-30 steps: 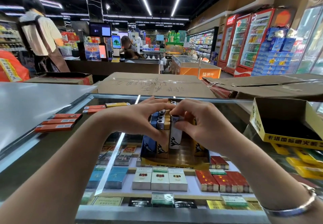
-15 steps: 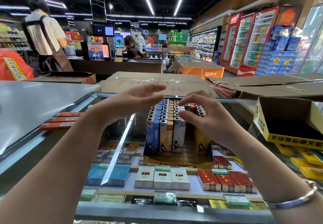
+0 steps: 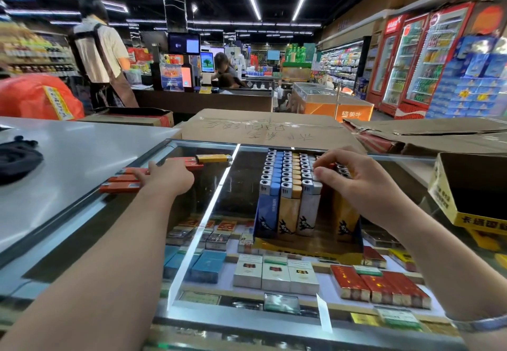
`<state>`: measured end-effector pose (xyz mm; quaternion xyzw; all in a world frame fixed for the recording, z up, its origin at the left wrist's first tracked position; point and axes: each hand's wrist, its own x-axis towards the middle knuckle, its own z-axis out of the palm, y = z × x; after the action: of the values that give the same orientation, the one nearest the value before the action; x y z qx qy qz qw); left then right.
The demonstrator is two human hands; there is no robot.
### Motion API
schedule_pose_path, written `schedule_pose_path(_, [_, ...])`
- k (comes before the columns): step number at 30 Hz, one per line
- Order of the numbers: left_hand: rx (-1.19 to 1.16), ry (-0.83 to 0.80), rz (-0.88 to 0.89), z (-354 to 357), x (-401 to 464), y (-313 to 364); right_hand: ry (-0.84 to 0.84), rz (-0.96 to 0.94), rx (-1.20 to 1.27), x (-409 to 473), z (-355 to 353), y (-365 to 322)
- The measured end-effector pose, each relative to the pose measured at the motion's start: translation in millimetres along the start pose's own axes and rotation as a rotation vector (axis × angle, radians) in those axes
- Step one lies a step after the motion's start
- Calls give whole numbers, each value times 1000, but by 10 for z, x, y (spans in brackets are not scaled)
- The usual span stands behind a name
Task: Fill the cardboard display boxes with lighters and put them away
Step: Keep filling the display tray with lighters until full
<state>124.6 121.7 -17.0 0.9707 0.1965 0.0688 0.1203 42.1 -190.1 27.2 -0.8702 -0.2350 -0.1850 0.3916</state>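
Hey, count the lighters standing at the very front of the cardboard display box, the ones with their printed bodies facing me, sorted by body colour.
Blue lighter: 1
Yellow lighters: 2 (one beside the blue, one at the right end)
White lighter: 1
Total: 4

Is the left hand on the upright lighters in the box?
No, the left hand reaches to the loose red lighters lying on the counter; only the right hand touches the boxed ones.
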Motion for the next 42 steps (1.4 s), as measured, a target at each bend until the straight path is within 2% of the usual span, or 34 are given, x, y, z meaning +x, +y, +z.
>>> schedule_pose_path(4, [-29, -54, -30, -47, 38, -31, 5, -4, -10, 4, 8, 7])
schedule_pose_path(9, [-179, -82, 103, -325, -77, 3, -2, -14, -15, 7, 0, 2])
schedule_pose_path(11, [-167, -75, 121, -437, -120, -79, -12, -10, -12, 7, -4, 1])
schedule_pose_path(16, [-51, -234, 94, -572, -240, -402, -21, -11, -27, 13, -14, -8])
schedule_pose_path(20, [-21, -269, 103, -593, -332, -544, -29, -15, -43, 16, -11, -25])
schedule_pose_path(27, [56, -121, 133, -568, -420, -426, -14, -28, -69, -6, -24, -54])
schedule_pose_path(35, [28, -168, 131, -547, -471, -366, -20, -29, -77, -6, -21, -67])
schedule_pose_path(37, [-33, -95, 135, -515, -436, -356, -19, -31, -85, -7, -20, -69])
schedule_pose_path(40, [-95, 122, 138, -498, -343, -413, -20, -32, -94, -7, -19, -73])
schedule_pose_path(42, [-46, 128, 147, -463, -292, -455, -23, -30, -96, -7, -21, -70])
